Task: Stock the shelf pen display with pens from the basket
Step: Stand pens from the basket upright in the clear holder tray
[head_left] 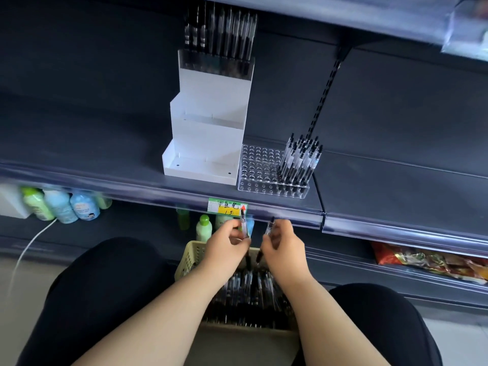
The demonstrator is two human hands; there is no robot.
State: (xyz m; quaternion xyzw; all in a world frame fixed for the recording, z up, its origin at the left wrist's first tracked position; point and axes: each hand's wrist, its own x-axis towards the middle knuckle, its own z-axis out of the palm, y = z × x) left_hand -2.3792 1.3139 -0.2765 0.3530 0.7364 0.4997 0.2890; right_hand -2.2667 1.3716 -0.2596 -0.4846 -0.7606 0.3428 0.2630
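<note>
Head view. My left hand (227, 247) pinches clear black-tipped pen (244, 224), held upright. My right hand (284, 249) pinches second clear pen (270, 228). Both hands over cream slotted plastic basket (188, 257), below front edge of dark shelf (105, 143).

Clear acrylic hole-grid rack (260, 170) at shelf front edge: right-end columns filled, other holes empty. White stepped display stand (208, 143): top tier stocked, lower tiers bare. Basket holds many pens. Judgement: early stage, most stocking left.

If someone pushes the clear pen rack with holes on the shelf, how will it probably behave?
The clear pen rack looks rigid and low, so it would probably slide, not tip. Its pens stand only at the right end, so that end is likely heavier and the rack may turn when pushed.
</note>
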